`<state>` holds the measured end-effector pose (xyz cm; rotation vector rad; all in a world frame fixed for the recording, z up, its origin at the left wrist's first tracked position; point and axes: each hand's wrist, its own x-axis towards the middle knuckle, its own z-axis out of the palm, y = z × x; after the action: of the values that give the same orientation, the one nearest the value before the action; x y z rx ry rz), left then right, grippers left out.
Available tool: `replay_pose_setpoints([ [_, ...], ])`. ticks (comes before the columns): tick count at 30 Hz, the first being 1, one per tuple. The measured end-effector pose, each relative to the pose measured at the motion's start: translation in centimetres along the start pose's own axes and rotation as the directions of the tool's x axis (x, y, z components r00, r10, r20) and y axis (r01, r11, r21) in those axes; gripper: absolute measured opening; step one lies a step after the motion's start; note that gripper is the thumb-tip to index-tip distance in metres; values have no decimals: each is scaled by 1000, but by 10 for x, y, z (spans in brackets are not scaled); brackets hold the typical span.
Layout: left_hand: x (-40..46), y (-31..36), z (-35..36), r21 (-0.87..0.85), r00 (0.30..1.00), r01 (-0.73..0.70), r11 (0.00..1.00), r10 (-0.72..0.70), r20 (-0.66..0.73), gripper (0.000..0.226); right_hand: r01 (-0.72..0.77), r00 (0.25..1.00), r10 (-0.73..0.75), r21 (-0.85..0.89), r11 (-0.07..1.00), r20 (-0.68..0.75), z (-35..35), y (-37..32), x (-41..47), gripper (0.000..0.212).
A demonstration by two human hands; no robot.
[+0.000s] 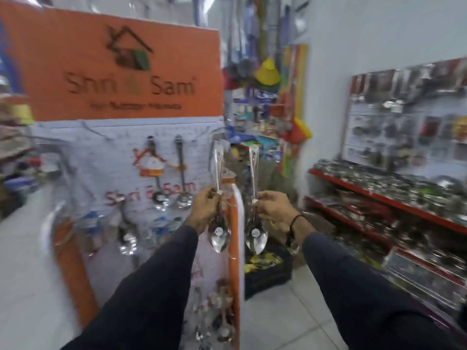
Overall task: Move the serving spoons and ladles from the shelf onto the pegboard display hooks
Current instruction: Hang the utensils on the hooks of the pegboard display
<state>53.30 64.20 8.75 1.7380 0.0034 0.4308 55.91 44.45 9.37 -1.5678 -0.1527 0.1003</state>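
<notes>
My left hand point(205, 209) grips a steel serving spoon point(218, 234) by the middle of its handle, bowl hanging down and handle end pointing up. My right hand point(271, 208) holds a second serving spoon point(255, 237) the same way, a little to the right. Both spoons hang in front of the right edge of the white pegboard point(113, 160), which stands under an orange sign point(121, 66). Two ladles point(161, 198) point(184, 198) hang from hooks on the board. An empty hook point(202, 133) sticks out near its upper right. The picture is blurred.
Red shelves point(379, 198) full of steel ware run along the right. A wall rack point(409, 117) of packaged tools hangs above them. A black crate point(267, 274) sits on the tiled floor behind the stand. More spoons point(219, 322) hang low on the stand.
</notes>
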Motion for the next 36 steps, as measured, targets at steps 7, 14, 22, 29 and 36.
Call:
replay_pose_setpoints([
  [7, -1, 6, -99, 97, 973, -3, 995, 25, -228, 15, 38, 981, -31, -30, 999, 192, 98, -35, 7, 26],
  [14, 15, 10, -146, -27, 947, -23, 999, 13, -321, 17, 53, 964, -24, -101, 994, 265, 147, -51, 22, 33],
  [22, 34, -5, -161, -29, 952, 76, 997, -82, -294, 22, 66, 955, -35, -96, 993, 295, 169, -49, 38, 20],
  [29, 62, -11, -167, 37, 923, 140, 989, -117, -367, 21, 90, 920, -38, -116, 989, 391, 180, -57, 52, 21],
  [36, 84, -27, -170, 12, 918, 159, 987, -143, -370, 29, 201, 915, -104, -218, 955, 389, 198, -40, 72, 19],
])
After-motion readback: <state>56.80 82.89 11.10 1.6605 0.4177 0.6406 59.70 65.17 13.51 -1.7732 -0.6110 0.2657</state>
